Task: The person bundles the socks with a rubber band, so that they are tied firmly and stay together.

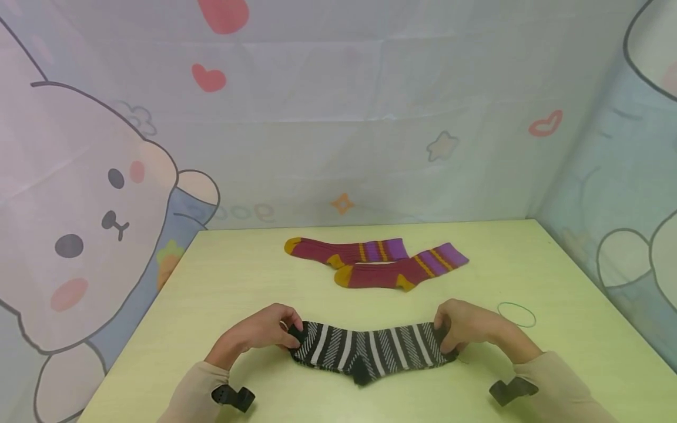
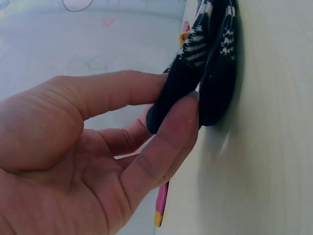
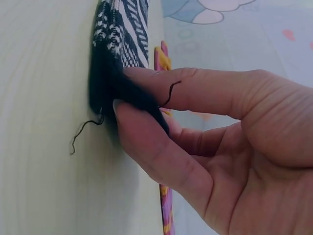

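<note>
A pair of black-and-white patterned socks (image 1: 388,349) lies stacked sideways in front of me on the table. My left hand (image 1: 267,327) pinches the black toe (image 2: 181,81) of the upper sock between thumb and fingers. Under it, the lower sock's toe (image 2: 217,90) is against the tabletop, apart from the upper one. At the other end, my right hand (image 1: 465,322) pinches the black cuff (image 3: 139,95), where a loose dark thread (image 3: 87,123) dangles. The black heel (image 1: 361,371) points toward me, midway between both hands.
Behind the hands lie two burgundy socks with mustard toes and purple cuffs, one farther back (image 1: 328,251) and one nearer (image 1: 378,276), partly overlapping. A thin green band (image 1: 512,303) rests beyond my right wrist. Printed cloth (image 1: 317,117) hangs along the table's (image 1: 238,270) back edge.
</note>
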`<state>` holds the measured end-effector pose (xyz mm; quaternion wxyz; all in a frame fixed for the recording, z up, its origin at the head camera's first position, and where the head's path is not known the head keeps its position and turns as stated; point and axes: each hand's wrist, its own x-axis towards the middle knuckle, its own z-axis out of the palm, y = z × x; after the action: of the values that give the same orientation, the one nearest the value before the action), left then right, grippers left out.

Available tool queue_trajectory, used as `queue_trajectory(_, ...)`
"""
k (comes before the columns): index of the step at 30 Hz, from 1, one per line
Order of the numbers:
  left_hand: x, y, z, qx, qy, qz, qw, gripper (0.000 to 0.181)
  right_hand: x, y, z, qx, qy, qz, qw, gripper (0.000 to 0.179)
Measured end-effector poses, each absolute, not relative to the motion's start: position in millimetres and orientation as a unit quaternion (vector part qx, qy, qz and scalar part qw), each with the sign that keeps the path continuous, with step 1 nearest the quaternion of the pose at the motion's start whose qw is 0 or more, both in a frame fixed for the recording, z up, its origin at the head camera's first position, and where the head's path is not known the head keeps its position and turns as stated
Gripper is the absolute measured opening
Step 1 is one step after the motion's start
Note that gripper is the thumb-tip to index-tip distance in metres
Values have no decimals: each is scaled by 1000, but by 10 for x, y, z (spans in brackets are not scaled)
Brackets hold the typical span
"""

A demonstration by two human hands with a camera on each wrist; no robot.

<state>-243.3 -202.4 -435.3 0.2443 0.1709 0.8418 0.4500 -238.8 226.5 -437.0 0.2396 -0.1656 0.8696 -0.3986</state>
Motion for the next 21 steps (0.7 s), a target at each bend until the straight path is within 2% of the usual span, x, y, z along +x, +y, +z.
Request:
queue_trajectory(11, -2397, -1995, -4351, 146, 866, 411, 246, 23, -2381, 2244, -4375, -145, 870, -402, 246, 37)
queue_trajectory(18, -2414, -1995, -4380, 157, 864, 414, 240, 27, -2388, 2235, -4367, -158, 873, -394, 241, 58)
queue_trajectory(21, -2428, -1997, -4390, 158, 856, 428, 243, 27, -2398, 2246, -4368, -179, 876, -382, 233, 52)
